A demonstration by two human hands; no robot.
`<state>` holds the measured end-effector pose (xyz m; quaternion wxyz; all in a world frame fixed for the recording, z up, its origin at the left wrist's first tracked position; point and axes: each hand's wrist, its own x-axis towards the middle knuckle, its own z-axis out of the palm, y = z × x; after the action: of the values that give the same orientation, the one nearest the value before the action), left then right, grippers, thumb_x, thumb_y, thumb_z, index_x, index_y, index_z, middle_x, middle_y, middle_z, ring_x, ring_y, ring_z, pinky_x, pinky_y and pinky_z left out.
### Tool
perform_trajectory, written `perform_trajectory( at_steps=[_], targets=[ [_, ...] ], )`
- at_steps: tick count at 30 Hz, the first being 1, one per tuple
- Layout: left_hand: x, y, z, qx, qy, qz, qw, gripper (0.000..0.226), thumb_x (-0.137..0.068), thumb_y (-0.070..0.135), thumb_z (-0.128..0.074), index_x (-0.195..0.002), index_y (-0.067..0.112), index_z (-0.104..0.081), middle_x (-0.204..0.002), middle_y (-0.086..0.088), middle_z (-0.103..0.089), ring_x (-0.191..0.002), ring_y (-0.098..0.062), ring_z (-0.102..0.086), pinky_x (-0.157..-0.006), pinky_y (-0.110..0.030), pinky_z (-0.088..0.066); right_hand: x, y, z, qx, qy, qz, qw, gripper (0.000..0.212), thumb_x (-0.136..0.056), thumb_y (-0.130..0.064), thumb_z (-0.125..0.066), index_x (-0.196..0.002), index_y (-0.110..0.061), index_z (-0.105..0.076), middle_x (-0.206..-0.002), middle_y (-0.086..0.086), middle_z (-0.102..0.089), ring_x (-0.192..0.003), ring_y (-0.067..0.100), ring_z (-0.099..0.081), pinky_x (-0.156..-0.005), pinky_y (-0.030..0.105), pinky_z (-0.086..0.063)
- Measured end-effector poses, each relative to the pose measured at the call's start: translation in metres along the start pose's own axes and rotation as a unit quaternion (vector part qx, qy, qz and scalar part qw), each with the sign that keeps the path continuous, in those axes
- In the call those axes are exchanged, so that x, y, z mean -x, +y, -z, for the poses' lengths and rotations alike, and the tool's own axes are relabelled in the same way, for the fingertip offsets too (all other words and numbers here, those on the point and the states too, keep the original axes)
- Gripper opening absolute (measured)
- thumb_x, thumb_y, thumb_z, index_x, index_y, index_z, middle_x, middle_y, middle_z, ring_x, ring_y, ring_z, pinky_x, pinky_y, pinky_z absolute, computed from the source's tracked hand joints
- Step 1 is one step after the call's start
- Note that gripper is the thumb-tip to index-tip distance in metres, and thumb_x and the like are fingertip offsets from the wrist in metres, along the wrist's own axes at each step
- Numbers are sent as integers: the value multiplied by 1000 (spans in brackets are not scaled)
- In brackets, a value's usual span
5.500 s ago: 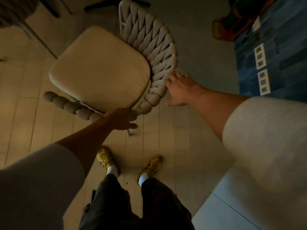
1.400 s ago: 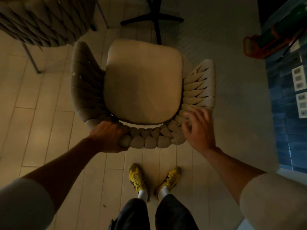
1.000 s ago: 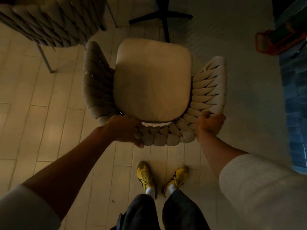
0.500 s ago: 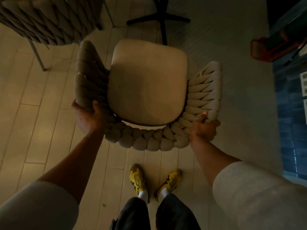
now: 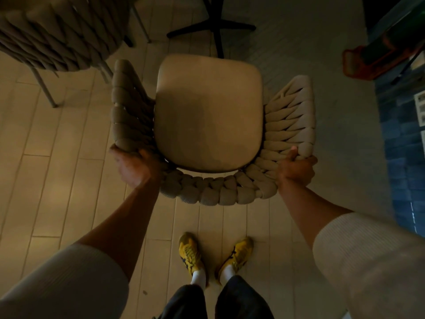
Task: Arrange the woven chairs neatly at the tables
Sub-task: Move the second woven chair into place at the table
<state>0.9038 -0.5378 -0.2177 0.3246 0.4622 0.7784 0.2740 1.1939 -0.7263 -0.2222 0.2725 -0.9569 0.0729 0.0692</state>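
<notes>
A beige woven chair (image 5: 208, 116) with a cream seat cushion stands below me, its curved back toward my feet and its seat facing the black table base (image 5: 213, 24) at the top. My left hand (image 5: 135, 166) grips the left rear corner of the woven back. My right hand (image 5: 295, 169) grips the right rear corner, thumb on top of the weave. A second woven chair (image 5: 59, 35) fills the upper left corner, its thin metal legs beside the first chair's left arm.
Pale plank flooring runs under everything. An orange-framed object (image 5: 368, 63) sits at the upper right against a blue tiled wall (image 5: 404, 157). My yellow shoes (image 5: 213, 254) stand just behind the chair.
Over the last seconds the chair turned to face the table base, and both hands shifted outward to the rear corners. In the last half second hands and chair have hardly moved.
</notes>
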Motion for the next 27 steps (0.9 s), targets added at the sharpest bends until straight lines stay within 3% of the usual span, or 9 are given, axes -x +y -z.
perform_trajectory(
  at_steps=[6,10,12,15,18,20,23,25,27],
  targets=[
    [2,13,-10,-6,-7,-15,1000,48,-94,19,-56,-139,14,-42,-136,-10,-60,-121,-33,-61,-104,-45,-49,-14,-8,0,4,-9,3,1000,60,-106,-49,-51,-138,1,-43,-131,28,-63,-119,45,-62,-93,50,-50],
    [3,13,-6,13,-32,-15,999,45,-95,17,-56,-137,14,-41,-132,-11,-60,-116,-30,-62,-96,-37,-48,-13,-5,3,-27,-28,10,999,54,-104,-34,-57,-141,1,-42,-134,27,-61,-121,44,-62,-93,47,-51],
    [1,10,-1,30,-61,-14,998,46,-93,20,-58,-136,16,-41,-128,-10,-60,-112,-29,-63,-97,-41,-51,-12,-2,7,-48,-39,19,998,54,-101,-27,-61,-143,0,-42,-137,26,-59,-122,43,-61,-93,46,-51],
    [0,4,15,28,-95,-45,994,55,-89,27,-67,-137,17,-42,-128,-9,-57,-113,-25,-61,-97,-48,-55,-5,6,15,-61,-38,73,995,62,-95,-21,-66,-147,2,-40,-144,25,-50,-121,44,-59,-91,44,-49],
    [15,5,30,-56,-68,-136,987,62,-91,29,-69,-144,15,-39,-144,-11,-44,-120,-20,-49,-96,-33,-46,10,14,27,-10,1,180,984,68,-87,-20,-66,-147,-3,-41,-145,20,-44,-123,41,-53,-92,47,-49],
    [31,8,37,-147,-34,-228,962,60,-91,31,-66,-142,16,-39,-148,-11,-37,-125,-26,-44,-91,-34,-44,23,18,35,63,22,269,961,65,-82,-25,-64,-143,-10,-45,-146,15,-45,-129,36,-48,-98,49,-43],
    [50,4,38,-249,-63,-317,913,48,-92,36,-63,-133,18,-47,-140,-9,-45,-123,-31,-43,-96,-45,-44,39,27,40,104,-8,403,909,45,-89,-30,-64,-131,-17,-57,-134,6,-57,-125,28,-49,-102,47,-38],
    [61,0,35,-276,-104,-383,875,35,-96,41,-59,-123,19,-55,-129,-6,-55,-118,-28,-48,-99,-49,-42,43,34,39,95,-52,480,871,25,-96,-33,-60,-116,-19,-65,-115,1,-65,-116,26,-54,-96,41,-39],
    [71,-3,29,-270,-147,-446,840,28,-101,46,-52,-110,22,-61,-112,-2,-63,-108,-24,-54,-98,-47,-43,47,40,37,80,-106,541,831,20,-102,-35,-57,-102,-19,-70,-99,-3,-68,-102,22,-57,-85,35,-41]
  ],
)
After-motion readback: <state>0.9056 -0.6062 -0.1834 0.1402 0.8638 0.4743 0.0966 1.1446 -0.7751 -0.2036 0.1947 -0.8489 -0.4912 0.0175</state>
